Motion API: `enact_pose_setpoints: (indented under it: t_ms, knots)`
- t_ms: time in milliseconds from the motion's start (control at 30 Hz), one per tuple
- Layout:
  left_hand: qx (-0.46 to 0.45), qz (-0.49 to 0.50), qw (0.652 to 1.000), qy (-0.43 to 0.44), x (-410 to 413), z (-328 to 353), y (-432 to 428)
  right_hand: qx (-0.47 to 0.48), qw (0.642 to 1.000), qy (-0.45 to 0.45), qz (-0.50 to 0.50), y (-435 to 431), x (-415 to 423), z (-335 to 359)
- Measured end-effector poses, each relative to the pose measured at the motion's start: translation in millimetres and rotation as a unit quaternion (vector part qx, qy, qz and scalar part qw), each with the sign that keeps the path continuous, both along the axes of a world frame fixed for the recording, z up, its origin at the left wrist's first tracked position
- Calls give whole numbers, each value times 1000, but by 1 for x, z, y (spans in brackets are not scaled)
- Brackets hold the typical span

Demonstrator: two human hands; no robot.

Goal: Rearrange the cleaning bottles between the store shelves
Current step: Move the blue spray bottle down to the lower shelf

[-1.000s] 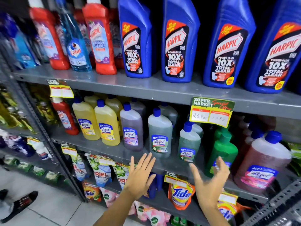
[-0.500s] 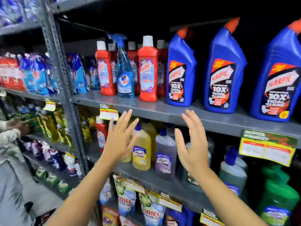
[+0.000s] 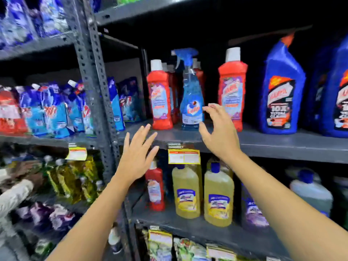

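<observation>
A clear blue spray bottle (image 3: 192, 98) with a blue trigger stands on the upper grey shelf (image 3: 273, 144), between a red bottle with a white cap (image 3: 161, 95) on its left and another red bottle (image 3: 232, 85) on its right. My right hand (image 3: 219, 132) is open, its curled fingers just right of the spray bottle's base, not gripping it. Lower and to the left, my left hand (image 3: 136, 155) is spread flat in front of the shelf edge, holding nothing. Large blue toilet-cleaner bottles (image 3: 280, 87) stand at the right.
The shelf below holds a small red bottle (image 3: 155, 187), yellow bottles (image 3: 217, 194) and purple and grey ones. A perforated steel upright (image 3: 92, 87) divides this bay from pouches (image 3: 56, 112) at left. Another person's white sleeve (image 3: 13, 194) reaches in at lower left.
The view has swung up and left from the lower shelves. Both hands have risen; my right hand has come up beside the spray bottle and its fingers have curled.
</observation>
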State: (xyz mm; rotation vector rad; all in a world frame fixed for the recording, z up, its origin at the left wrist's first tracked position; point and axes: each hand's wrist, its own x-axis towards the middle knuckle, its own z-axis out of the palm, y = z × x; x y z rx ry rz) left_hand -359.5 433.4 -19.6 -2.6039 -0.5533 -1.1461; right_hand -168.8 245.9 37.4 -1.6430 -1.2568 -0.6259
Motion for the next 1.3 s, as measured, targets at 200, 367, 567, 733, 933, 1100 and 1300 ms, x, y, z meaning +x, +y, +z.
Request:
enact_pose_setpoints:
  t_ms: [200,367,567,733,933,1100,1300]
  knots:
    - [3,-33,998,58,20,3,45,-76,992,72,-72,41,2,45]
    - [15,-40,999,-4,29,-5,52,-110,976,148,-119,70,16,70]
    - [51,-46,997,-30,32,-11,60,-85,978,159,-107,95,25,74]
    - [65,-53,995,-45,35,-14,64,-62,964,245,-81,110,30,76]
    - [62,-64,995,-49,33,-13,62,-56,956,273,-87,111,32,71]
    - [61,-64,995,-50,33,-13,62,-16,971,224,-81,104,22,65]
    - [50,-82,992,-76,33,-16,58,69,980,188,-13,85,-20,56]
